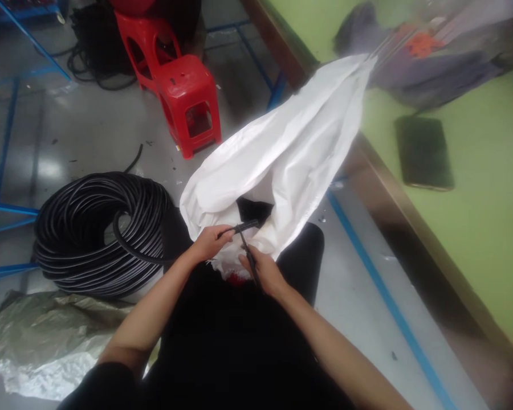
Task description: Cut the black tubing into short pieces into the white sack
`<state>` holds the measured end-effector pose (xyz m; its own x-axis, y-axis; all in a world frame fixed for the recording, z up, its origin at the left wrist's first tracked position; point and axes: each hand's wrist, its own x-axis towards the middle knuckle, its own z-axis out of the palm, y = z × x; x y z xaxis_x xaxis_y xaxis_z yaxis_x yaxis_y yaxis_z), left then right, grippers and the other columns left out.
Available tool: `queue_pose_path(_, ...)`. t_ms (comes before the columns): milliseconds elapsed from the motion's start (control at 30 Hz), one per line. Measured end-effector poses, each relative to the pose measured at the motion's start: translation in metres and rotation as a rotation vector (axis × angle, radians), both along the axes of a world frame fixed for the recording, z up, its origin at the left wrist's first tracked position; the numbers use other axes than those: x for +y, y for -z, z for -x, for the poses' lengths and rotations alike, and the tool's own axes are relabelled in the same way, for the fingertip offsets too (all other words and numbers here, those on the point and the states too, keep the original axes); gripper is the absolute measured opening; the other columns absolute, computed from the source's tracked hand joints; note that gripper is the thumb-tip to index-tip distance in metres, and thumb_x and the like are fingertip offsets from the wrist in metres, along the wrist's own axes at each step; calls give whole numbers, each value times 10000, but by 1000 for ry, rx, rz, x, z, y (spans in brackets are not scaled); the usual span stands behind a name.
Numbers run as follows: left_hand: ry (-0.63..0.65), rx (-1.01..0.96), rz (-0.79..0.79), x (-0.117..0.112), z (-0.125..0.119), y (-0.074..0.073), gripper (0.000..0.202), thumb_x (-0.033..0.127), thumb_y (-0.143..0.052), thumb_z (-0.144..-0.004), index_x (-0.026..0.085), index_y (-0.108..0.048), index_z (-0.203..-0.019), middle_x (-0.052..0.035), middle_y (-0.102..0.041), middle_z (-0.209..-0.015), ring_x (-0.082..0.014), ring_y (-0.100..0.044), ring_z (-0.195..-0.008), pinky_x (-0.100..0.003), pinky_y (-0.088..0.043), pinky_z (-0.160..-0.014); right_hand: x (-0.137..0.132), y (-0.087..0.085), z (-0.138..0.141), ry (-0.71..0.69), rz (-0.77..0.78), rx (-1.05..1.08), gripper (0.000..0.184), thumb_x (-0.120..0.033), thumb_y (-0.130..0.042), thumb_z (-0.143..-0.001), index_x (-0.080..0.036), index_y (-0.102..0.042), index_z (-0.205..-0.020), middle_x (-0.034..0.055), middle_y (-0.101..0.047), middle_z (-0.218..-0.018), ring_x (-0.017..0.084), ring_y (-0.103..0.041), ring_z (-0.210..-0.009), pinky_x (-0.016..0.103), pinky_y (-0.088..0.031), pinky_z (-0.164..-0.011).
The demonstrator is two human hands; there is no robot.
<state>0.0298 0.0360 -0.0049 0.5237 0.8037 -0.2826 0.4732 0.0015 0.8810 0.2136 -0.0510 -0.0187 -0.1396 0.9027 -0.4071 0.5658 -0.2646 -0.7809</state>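
Note:
Over my lap, my left hand (210, 241) is closed around a short black piece of cable (248, 225), which points to the right. My right hand (263, 267) grips a slim dark tool (251, 261). Its tip crosses the cable just beyond my left fingertips; blur hides whether it is a knife or scissors. Beneath both hands lies a white woven cloth (239, 176), open like a sack, with a frayed near edge. It stretches up to the table on the right, where thin strings hold its far corner.
A large coil of black cable (98, 233) rests on the floor at left, one strand running under my left forearm. Near it is a crumpled silvery-grey bag (55, 336). Red stools (188, 85) stand ahead. The green table (487, 228) carries a dark flat object (424, 152) and grey cloth (436, 80).

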Motion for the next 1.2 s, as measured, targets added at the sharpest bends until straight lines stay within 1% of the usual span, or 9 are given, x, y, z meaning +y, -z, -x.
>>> queue_pose_path(100,43,-4,-23,1,2,6,311,381,-459,-886,172,-677,-959,-17,-664,-822,-153,-571,-731,-247,-439,-705,-3,7,3,44,-13,13,435,-494,-470,-879,-165,-597,-1134,71,-671,-800,217,-625,-715,345,-482,-701)
queue_pose_path(200,27,-3,-76,-2,6,14,367,361,-538,-848,202,-621,-1168,-48,-669,-1059,-198,-597,-912,-280,-443,-830,-3,9,2,109,-19,14,445,-499,-461,-877,-155,-608,-1118,79,-673,-822,221,-632,-736,346,-487,-710)
queue_pose_path(267,5,19,-86,-7,9,19,381,359,-525,-859,213,-602,-1202,-51,-658,-1110,-203,-596,-949,-287,-438,-856,-1,8,0,115,-3,-7,448,-509,-457,-877,-162,-606,-1118,68,-668,-806,220,-630,-725,349,-486,-705)
queue_pose_path(433,78,22,-49,-13,16,22,310,361,-452,-901,188,-657,-1057,-24,-667,-910,-167,-585,-823,-251,-437,-779,1,3,-5,42,30,-9,453,-503,-417,-899,-168,-566,-1166,53,-643,-763,207,-612,-690,330,-473,-664)
queue_pose_path(567,180,43,-25,-7,22,13,287,364,-456,-894,176,-664,-957,-6,-619,-787,-144,-536,-726,-227,-410,-699,0,4,-7,3,22,-27,451,-492,-428,-896,-180,-542,-1201,57,-646,-816,208,-609,-721,327,-468,-677)
queue_pose_path(700,256,60,43,2,29,6,313,393,-458,-886,172,-659,-982,-3,-605,-777,-137,-511,-698,-218,-395,-663,-3,12,-7,-29,25,-60,447,-496,-441,-894,-207,-529,-1223,48,-653,-830,202,-612,-721,322,-463,-682)
queue_pose_path(867,233,89,53,5,32,10,310,394,-490,-860,172,-679,-966,2,-605,-733,-137,-499,-666,-222,-388,-651,-10,24,0,16,26,-53,412,-519,-434,-892,-191,-612,-1065,37,-636,-720,197,-603,-654,316,-458,-641)
queue_pose_path(1033,218,107,13,7,34,16,275,367,-507,-853,185,-689,-950,-14,-627,-781,-152,-525,-714,-241,-395,-706,-12,20,5,22,12,6,387,-506,-417,-898,-178,-622,-902,38,-620,-668,192,-595,-623,306,-458,-602)
queue_pose_path(1200,221,94,60,7,33,10,278,396,-536,-828,167,-686,-877,-14,-607,-726,-156,-515,-697,-236,-389,-667,-10,10,3,13,75,35,394,-512,-398,-906,-187,-613,-963,26,-610,-647,196,-607,-630,304,-468,-590)
